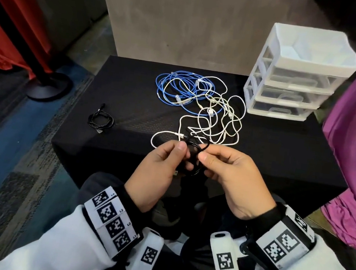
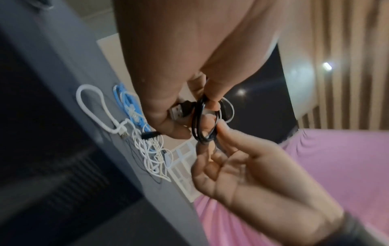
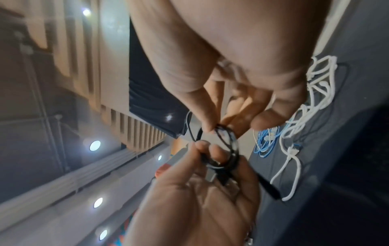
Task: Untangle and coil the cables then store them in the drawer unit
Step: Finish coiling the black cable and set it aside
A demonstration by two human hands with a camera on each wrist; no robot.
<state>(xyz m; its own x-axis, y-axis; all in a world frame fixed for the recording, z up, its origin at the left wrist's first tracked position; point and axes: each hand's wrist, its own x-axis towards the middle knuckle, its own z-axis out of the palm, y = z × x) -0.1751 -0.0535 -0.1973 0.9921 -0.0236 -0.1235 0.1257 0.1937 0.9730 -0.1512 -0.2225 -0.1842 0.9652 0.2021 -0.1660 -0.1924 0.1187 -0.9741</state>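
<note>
Head view: both hands meet above the near edge of the black bench (image 1: 133, 88), working one small black cable coil (image 1: 194, 157) held between them. The left hand (image 1: 159, 168) has its grip narrowed on the coil, thumb and forefinger pinching the loops from the left side; a USB plug pokes out just below its fingers. The right hand (image 1: 232, 176) pinches the same coil from the right, thumb tip against the strands, the other fingers curled loosely beneath.

Left wrist view shows the coil (image 2: 203, 121) as several tight black loops lying between the thumb and fingers of the left hand (image 2: 168, 66), with the silver-mouthed USB plug (image 2: 179, 112) tucked against its thumb. The fingertips (image 2: 221, 131) of the right hand (image 2: 263, 179) touch the loops from below.

Right wrist view gives the same hold from the other side: the right hand (image 3: 221, 58) pinches the top of the coil (image 3: 227, 144), while the left hand (image 3: 200, 199) grips its lower part.

Farther out on the bench, well apart from both hands, lies a tangle of white cables (image 1: 219, 120) interlaced with a blue cable (image 1: 174, 86). A second black cable, already coiled (image 1: 101, 120), sits alone to the left. The white drawer unit (image 1: 293, 75) stands at the far right corner, its three drawers pushed in.
</note>
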